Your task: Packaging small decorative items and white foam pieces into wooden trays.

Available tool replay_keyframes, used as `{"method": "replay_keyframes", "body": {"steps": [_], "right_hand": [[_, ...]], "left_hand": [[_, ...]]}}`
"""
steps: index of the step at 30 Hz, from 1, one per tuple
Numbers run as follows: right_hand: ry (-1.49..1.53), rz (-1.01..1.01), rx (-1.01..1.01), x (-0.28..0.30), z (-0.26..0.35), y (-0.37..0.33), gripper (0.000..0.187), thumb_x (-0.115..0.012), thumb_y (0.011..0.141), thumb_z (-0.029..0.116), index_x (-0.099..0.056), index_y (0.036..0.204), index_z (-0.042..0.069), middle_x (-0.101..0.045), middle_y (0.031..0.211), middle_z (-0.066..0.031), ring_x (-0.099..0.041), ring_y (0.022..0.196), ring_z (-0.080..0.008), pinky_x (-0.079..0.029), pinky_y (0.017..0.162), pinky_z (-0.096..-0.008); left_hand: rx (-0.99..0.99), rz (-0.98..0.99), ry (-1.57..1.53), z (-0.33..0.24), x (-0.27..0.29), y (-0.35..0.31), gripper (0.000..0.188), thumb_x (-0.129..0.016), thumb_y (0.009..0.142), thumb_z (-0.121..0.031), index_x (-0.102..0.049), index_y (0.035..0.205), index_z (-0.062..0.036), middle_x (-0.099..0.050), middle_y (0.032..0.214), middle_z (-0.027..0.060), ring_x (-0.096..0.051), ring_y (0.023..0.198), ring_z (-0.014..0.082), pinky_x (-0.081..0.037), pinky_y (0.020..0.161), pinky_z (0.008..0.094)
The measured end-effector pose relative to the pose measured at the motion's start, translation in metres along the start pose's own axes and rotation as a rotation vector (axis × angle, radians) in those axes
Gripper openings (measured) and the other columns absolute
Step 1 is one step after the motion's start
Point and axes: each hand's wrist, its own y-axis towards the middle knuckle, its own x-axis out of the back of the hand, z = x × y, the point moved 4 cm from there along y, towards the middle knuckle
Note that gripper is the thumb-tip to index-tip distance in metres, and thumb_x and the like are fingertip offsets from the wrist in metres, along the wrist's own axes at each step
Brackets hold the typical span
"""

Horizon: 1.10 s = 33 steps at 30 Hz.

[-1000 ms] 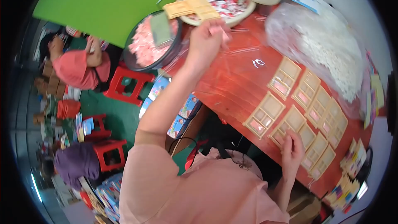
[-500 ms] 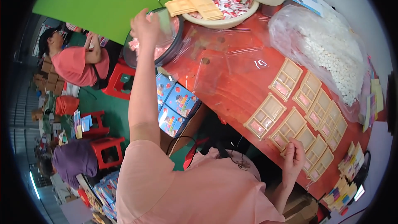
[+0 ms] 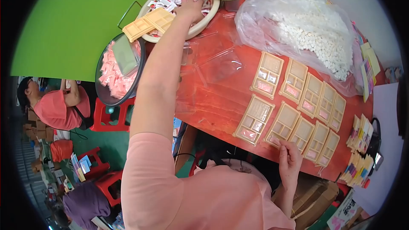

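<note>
Red-and-white packets point(image 3: 169, 1) fill a cream basin point(image 3: 203, 26), left hand point(image 3: 190, 10) among them, grip too hidden to tell

From the wearer's head, one wide fisheye view looks steeply down past the chest point(image 3: 217, 196) and forward over the counter point(image 3: 217, 102), the trays point(image 3: 288, 113) near its front edge closer than the wall point(image 3: 366, 4) beyond.
</note>
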Motion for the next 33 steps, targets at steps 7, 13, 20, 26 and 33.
{"method": "replay_keyframes", "body": {"steps": [7, 13, 20, 26, 33], "right_hand": [[-0.043, 0.025, 0.043, -0.002, 0.004, 0.01, 0.013, -0.059, 0.103, 0.006, -0.068, 0.107, -0.001, -0.062, 0.085, -0.0059, -0.057, 0.076, -0.0124, -0.045, 0.069, -0.0252], [-0.009, 0.012, 0.129, -0.009, 0.007, 0.019, 0.013, -0.059, 0.103, 0.006, -0.068, 0.107, -0.001, -0.064, 0.088, -0.0072, -0.061, 0.08, -0.0153, -0.048, 0.071, -0.0268], [0.001, 0.082, 0.112, -0.015, 0.025, 0.028, 0.012, -0.06, 0.1, 0.003, -0.068, 0.107, -0.001, -0.064, 0.088, -0.0089, -0.062, 0.081, -0.0181, -0.049, 0.071, -0.029], [0.061, -0.025, 0.314, -0.014, 0.059, 0.077, 0.013, -0.062, 0.099, 0.005, -0.068, 0.108, -0.002, -0.065, 0.088, -0.0083, -0.06, 0.08, -0.0151, -0.048, 0.071, -0.0273], [0.05, -0.025, 0.363, -0.029, 0.081, 0.119, 0.017, -0.07, 0.096, 0.011, -0.068, 0.109, 0.0, -0.059, 0.101, -0.0027, -0.053, 0.073, -0.009, -0.043, 0.065, -0.0245]], "left_hand": [[-0.105, -0.383, -0.219, 0.031, 0.013, 0.012, 0.031, -0.074, 0.08, -0.02, -0.078, 0.11, -0.013, -0.076, 0.101, 0.0143, -0.073, 0.097, 0.0319, -0.057, 0.091, 0.0423], [0.163, -0.472, -1.335, 0.057, 0.055, 0.003, 0.035, -0.077, 0.083, -0.007, -0.071, 0.117, -0.0012, -0.075, 0.095, 0.0156, -0.072, 0.076, 0.0207, -0.054, 0.054, 0.0333], [-0.048, -0.092, -1.877, -0.001, 0.06, -0.067, 0.032, -0.071, 0.088, 0.003, -0.062, 0.119, 0.0045, -0.074, 0.102, 0.0156, -0.073, 0.078, 0.0237, -0.05, 0.046, 0.0281], [-0.155, 0.454, -1.905, -0.094, 0.025, -0.207, 0.037, -0.067, 0.094, -0.005, -0.055, 0.129, 0.0014, -0.072, 0.105, 0.0149, -0.068, 0.073, 0.0139, -0.042, 0.043, 0.0203], [-0.065, 0.676, -1.886, -0.144, -0.017, -0.278, 0.03, -0.073, 0.091, -0.004, -0.058, 0.117, -0.0022, -0.073, 0.103, 0.0132, -0.067, 0.07, 0.0122, -0.046, 0.044, 0.0225]]}}
